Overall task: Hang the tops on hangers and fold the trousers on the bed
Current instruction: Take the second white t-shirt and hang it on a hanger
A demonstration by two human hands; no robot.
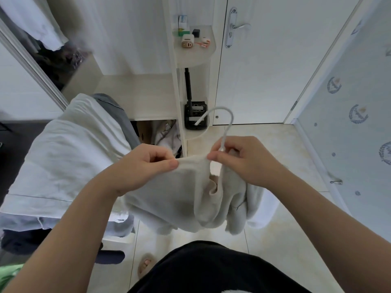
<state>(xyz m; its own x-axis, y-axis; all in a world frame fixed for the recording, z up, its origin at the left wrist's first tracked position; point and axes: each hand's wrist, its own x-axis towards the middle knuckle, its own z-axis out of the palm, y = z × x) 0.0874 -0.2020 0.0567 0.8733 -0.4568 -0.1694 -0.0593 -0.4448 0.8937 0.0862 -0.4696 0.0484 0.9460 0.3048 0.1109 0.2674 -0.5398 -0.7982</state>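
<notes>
Over at the left of the frame, a heap of pale clothes waits, and the cubby behind it holds crumpled cloth. In the middle, the left hand pinches the neck edge of the pale top, likely to open it. The right hand pinches the stem of the hanger to slip it inside.

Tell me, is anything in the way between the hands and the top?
No, nothing. The left hand pinches the top at its neck edge, and the right hand holds the hanger where it pokes out of the top.
</notes>
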